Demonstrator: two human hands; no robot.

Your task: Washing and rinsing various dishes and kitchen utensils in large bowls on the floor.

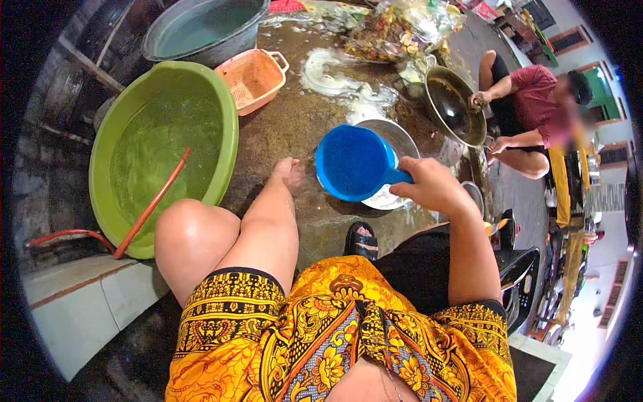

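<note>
My right hand (434, 186) grips the short handle of a blue plastic water dipper (354, 163), its round bowl turned up towards me. Partly hidden beneath the dipper is a metal basin (404, 138) on the wet ground; whitish suds or liquid show at its near edge. My left hand (290, 173) hangs low to the left of the dipper, apart from it. It appears empty, its fingers loose and somewhat blurred. A large green plastic tub (230, 135) of water stands further left, with a red-orange hose (153, 203) reaching over its near rim.
Behind the green tub stand a dark tub (251, 22) of water and an orange plastic basket (258, 83). Suds (326, 75) cover the floor near a heap of food scraps and plastic (387, 35). At right a seated person (535, 95) holds a wok (454, 105).
</note>
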